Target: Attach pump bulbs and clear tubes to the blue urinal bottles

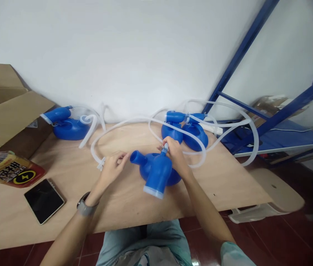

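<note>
A cardboard box (pixel 9 114), a drink bottle (pixel 9 171) and a phone (pixel 44 200) are lying at the bench's (pixel 134 207) left. The left hand (pixel 112 168) is pinching the clear tube's (pixel 123 123) end beside the blue vessel (pixel 158 171) at mid-bench. The right hand (pixel 174 151) is closing its fingers on the vessel's top fitting. More blue vessels (pixel 185 131) are sitting behind.

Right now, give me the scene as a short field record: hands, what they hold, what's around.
left hand: pinching the end of a clear tube
right hand: gripping a small fitting on top of the blue container
surface: wooden table
left side: phone, snack bag, cardboard box
far edge: more blue containers with tubes
right: blue metal rack
</note>
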`<state>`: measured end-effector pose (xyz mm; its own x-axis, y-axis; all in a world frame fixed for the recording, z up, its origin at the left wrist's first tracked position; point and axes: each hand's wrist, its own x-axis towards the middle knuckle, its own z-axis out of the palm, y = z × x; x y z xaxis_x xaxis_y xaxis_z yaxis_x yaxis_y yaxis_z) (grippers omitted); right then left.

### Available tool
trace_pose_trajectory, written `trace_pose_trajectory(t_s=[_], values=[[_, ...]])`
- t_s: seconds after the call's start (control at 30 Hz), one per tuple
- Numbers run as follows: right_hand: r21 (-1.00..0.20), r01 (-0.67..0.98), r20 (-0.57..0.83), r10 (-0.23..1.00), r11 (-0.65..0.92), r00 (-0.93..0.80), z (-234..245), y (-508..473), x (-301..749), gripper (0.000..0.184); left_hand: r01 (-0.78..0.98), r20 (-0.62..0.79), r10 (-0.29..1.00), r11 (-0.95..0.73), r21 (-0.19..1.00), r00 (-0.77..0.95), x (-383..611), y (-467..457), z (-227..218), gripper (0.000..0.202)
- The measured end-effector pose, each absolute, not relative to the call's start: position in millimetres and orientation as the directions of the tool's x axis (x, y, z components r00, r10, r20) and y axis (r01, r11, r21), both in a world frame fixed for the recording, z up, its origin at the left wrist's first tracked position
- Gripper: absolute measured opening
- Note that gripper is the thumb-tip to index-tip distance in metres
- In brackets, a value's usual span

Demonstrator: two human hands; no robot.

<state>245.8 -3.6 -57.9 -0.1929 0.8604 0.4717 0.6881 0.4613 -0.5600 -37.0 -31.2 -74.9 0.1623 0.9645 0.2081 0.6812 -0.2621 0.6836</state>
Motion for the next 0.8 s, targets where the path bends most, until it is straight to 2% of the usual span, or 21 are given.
trace_pose_trajectory(t_s=[0.1, 0.17, 0.23, 0.33, 0.4, 0.47, 0.57, 0.63, 0.7, 0.8], values=[[-0.550, 0.782, 0.535, 0.843, 0.293, 0.061, -36, 4, 234, 0.025, 0.443, 0.206, 0.956, -0.281, 0.852, 0.209, -20, -47, -42, 0.043], [-0.557, 0.809, 0.537, 0.825, 0.191, 0.175, -22, 14, 222, 0.032, 0.265, 0.197, 0.955, -0.253, 0.930, 0.223, -10, -47, -25, 0.056], [-0.549, 0.822, 0.545, 0.810, 0.151, 0.215, -12, 26, 211, 0.036, 0.060, 0.180, 0.968, -0.193, 0.979, 0.174, -1, -38, -14, 0.065], [-0.529, 0.831, 0.596, 0.773, 0.173, 0.219, -4, 39, 198, 0.036, -0.162, 0.195, 0.981, -0.189, 0.969, 0.023, 8, -19, -2, 0.072], [-0.535, 0.825, 0.590, 0.779, 0.183, 0.210, -2, 44, 197, 0.036, -0.106, 0.263, 0.961, -0.271, 0.957, -0.086, 11, -9, 3, 0.085], [-0.570, 0.781, 0.526, 0.844, 0.256, 0.108, -3, 46, 203, 0.040, 0.084, 0.381, 0.908, -0.371, 0.925, -0.176, 10, -1, 7, 0.091], [-0.717, 0.537, 0.395, 0.894, 0.444, -0.213, -5, 51, 216, 0.044, 0.357, 0.558, 0.805, -0.469, 0.808, -0.203, -1, 9, 8, 0.063], [-0.828, 0.334, 0.353, 0.882, 0.450, -0.313, -8, 56, 223, 0.042, 0.440, 0.614, 0.779, -0.509, 0.740, -0.130, -14, 16, 7, 0.054], [-0.888, 0.198, 0.356, 0.894, 0.414, -0.270, -12, 63, 224, 0.044, 0.468, 0.621, 0.783, -0.538, 0.702, -0.030, -27, 22, 6, 0.055], [-0.914, 0.087, 0.381, 0.911, 0.397, -0.159, -20, 73, 220, 0.043, 0.487, 0.616, 0.785, -0.563, 0.668, 0.064, -39, 28, 5, 0.053]])
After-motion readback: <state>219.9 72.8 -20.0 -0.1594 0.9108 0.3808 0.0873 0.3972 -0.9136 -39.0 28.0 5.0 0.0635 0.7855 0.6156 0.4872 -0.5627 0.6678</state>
